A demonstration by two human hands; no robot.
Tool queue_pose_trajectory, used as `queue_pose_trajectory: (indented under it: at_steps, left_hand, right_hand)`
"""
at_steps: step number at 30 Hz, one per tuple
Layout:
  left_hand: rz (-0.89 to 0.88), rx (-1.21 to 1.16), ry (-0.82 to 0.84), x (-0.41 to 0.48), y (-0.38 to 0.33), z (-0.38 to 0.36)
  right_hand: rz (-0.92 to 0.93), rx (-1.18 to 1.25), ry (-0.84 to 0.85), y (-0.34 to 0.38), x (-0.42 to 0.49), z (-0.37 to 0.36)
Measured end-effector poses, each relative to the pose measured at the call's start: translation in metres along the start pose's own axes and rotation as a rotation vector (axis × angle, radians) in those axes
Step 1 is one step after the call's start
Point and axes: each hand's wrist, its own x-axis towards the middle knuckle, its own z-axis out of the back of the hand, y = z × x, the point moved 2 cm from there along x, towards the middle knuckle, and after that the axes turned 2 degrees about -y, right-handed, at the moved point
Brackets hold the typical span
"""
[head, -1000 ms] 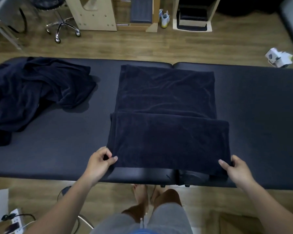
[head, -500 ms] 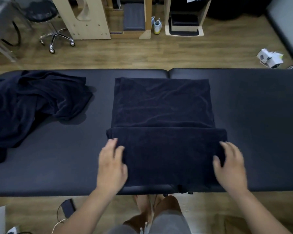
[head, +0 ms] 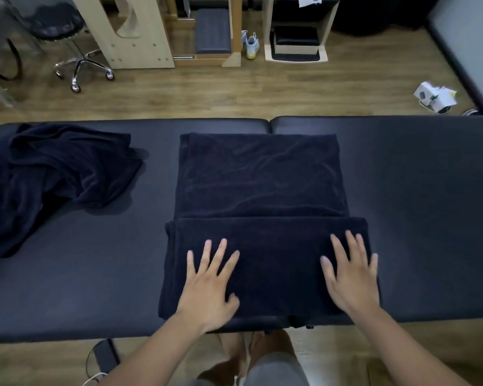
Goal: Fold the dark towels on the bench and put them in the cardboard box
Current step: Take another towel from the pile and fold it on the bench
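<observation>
Both hands are down flat on the cloth. The left hand (head: 209,285) lies palm-down with its fingers straight and fanned, gripping nothing and pressing on the near left part of the navy terry towel (head: 260,179). The right hand (head: 349,280) does the same on the near right part: fingers straight and spread, nothing pinched, a little blurred at the fingertips.

The towel lies in the middle of the black padded bench (head: 418,190), running from the far edge to the near edge. Its near end is doubled over into a wide band on top of the rest, and the band's folded-over edge crosses the towel just beyond the fingertips. The band sits slightly wider than the layer under it, sticking out on both sides. The far part lies flat with a few soft creases.

Over on the left end of the bench, well apart from the hands, sits a crumpled heap of dark towels (head: 45,179), untouched.

Beyond the bench is a wood-plank floor (head: 234,90), with a chrome-legged rolling stool (head: 76,59) at far left, a pair of pale shoes (head: 251,45) by light wooden furniture, and a small white carton (head: 435,97) lying at far right.
</observation>
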Motion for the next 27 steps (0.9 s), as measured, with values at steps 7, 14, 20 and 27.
queue_pose_trajectory:
  at_steps: [7, 14, 20, 27]
  left_hand:
    - [0.12, -0.024, 0.005, 0.078, 0.018, 0.028]
    - [0.406, -0.283, 0.153, 0.149, 0.053, 0.053]
    - [0.08, 0.042, -0.061, 0.181, 0.041, 0.053]
    - [0.203, -0.059, -0.048, 0.238, 0.022, 0.042]
  right_hand:
    - [0.06, 0.016, 0.152, 0.017, 0.085, 0.011]
    - [-0.152, 0.335, 0.075, 0.014, 0.143, 0.026]
    - [0.185, 0.025, -0.062, 0.037, 0.177, 0.023]
    - [0.416, -0.144, 0.093, 0.077, 0.223, -0.004]
